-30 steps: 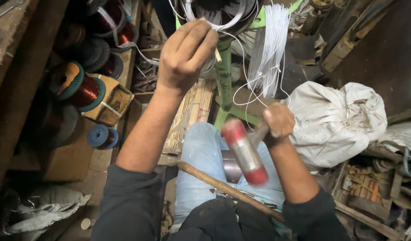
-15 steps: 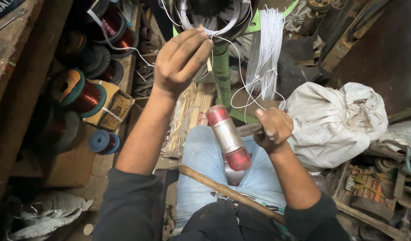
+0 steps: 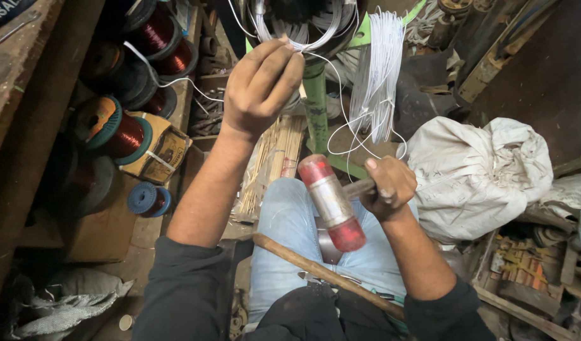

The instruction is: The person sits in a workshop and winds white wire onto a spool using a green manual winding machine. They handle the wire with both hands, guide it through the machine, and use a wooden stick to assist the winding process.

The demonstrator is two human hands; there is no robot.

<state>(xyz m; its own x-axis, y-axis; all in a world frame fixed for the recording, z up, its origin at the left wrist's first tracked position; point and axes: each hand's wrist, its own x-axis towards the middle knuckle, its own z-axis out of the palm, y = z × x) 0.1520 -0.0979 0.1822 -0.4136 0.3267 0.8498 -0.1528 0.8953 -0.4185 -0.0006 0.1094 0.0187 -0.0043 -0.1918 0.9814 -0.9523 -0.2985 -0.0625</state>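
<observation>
The person sits with both hands raised over the lap. The left hand (image 3: pixel 259 85) is up at the lower edge of the wire ring (image 3: pixel 297 39), a round winding of pale wire at the top of the view, and its fingertips are pressed together, pinching a white wire (image 3: pixel 333 82) that leaves this ring and loops down. The right hand (image 3: pixel 388 186) is closed in a fist around the handle of the mallet (image 3: pixel 331 203), which has a metal barrel and two red faces. The mallet hangs over the knees in blue jeans, well apart from the ring, with its head tilted toward the lap.

I judge that the work in hand is dressing the winding: the wire is being placed by the fingers while the mallet waits. A blow would call for the left fingers to be clear of the spot and for the mallet to come up beside the green stand (image 3: pixel 316 107) without catching the loose loops.

Counted: one mallet, one wire ring, one hanging bundle of white strands (image 3: pixel 379 76), one white sack (image 3: pixel 486 177) at the right, one wooden stick (image 3: pixel 322 273) across the lap, one bundle of thin splints (image 3: pixel 271 164). At the left I count three spools of copper wire (image 3: pixel 117 131) and one small blue reel (image 3: pixel 148 199) (more dark spools may lie behind, I cannot tell).
</observation>
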